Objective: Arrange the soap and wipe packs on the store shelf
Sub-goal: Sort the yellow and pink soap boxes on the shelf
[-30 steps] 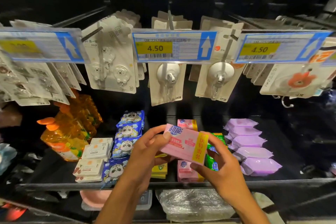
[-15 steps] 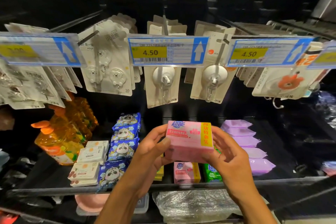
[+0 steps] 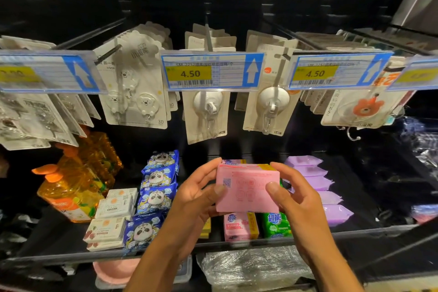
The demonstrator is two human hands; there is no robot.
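Observation:
I hold a pink soap pack [image 3: 247,188] in front of the shelf, its printed back side facing me. My left hand [image 3: 194,199] grips its left edge and my right hand [image 3: 296,199] grips its right edge. Below it on the black shelf [image 3: 237,244] stand another pink soap pack [image 3: 239,226], a green soap pack [image 3: 276,224] and a partly hidden yellow pack [image 3: 205,229]. Blue panda wipe packs [image 3: 157,193] form a row to the left. White wipe packs [image 3: 111,216] lie further left, and purple wipe packs [image 3: 315,185] run along the right.
Orange bottles of liquid [image 3: 75,182] stand at the shelf's left end. Hook cards hang from pegs above, behind price tags [image 3: 211,71] reading 4.50. A clear plastic bundle [image 3: 251,268] and a pink dish [image 3: 116,270] sit on the level below.
Both hands turned the pink soap pack over: its labelled front faced me before, its back faces me now. The pack rose slightly and sits level.

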